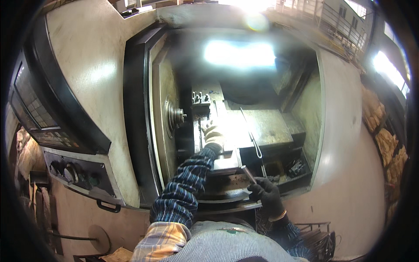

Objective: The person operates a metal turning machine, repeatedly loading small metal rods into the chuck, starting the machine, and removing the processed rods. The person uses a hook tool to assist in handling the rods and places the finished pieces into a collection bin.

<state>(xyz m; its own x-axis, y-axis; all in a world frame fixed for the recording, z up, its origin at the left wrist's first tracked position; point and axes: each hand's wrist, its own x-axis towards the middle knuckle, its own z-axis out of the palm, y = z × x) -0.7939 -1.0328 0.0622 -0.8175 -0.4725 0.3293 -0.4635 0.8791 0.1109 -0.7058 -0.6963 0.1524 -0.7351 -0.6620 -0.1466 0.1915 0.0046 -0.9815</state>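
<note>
In a light work glove, my left hand (pixel 214 133) reaches into a CNC lathe, over the brightly lit cross slide (pixel 229 131). Its fingers are bent, and glare hides whether anything is in them. Just beyond it stands a tool holder block (pixel 200 99) with clamping bolts. To the left of that hand, the spindle nose with its collet chuck (pixel 176 116) juts from the headstock. My right hand (pixel 266 195), in a dark glove, grips a short metal bar (pixel 248 174), held tilted near the machine's front edge. A flat shiny piece shows beside those fingers; what it is cannot be told.
A thin metal rod with a looped handle (pixel 257 147) lies over the slide cover. Metal scraps sit in a recess (pixel 297 167) at right. The control panel (pixel 73 173) with knobs and a black door handle (pixel 108 206) are on the left. Strong lamp glare covers the back.
</note>
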